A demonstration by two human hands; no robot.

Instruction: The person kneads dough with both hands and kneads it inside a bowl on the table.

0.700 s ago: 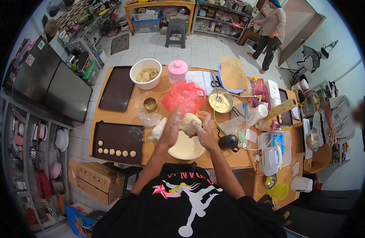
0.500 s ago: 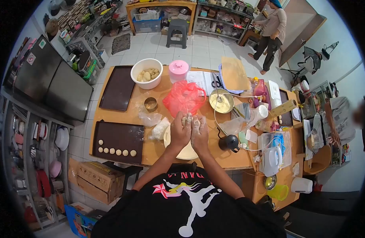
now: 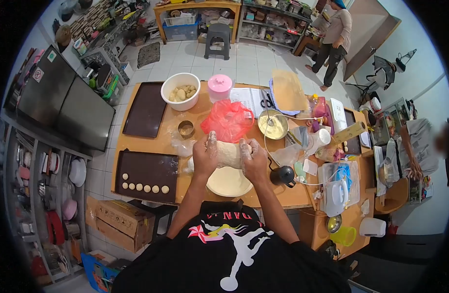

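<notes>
A pale lump of dough (image 3: 228, 154) stretches between my two hands, above a wide bowl (image 3: 229, 183) with a cream-coloured inside. My left hand (image 3: 205, 155) grips its left end, and my right hand (image 3: 253, 157) grips its right end; both have floury fingers. Just beyond the dough lies a red plastic bag (image 3: 228, 121). To the left, a dark tray (image 3: 146, 168) carries several small dough balls (image 3: 146, 188) near its front edge.
A white tub (image 3: 181, 91) of round pieces, a pink canister (image 3: 220, 88) and a metal bowl (image 3: 272, 124) stand farther back. A black pitcher (image 3: 282, 176) is right of my right hand. One person (image 3: 337, 34) stands behind; another is at the right.
My hands were pressed together around the dough; now they have moved apart, and the dough is drawn out sideways between them.
</notes>
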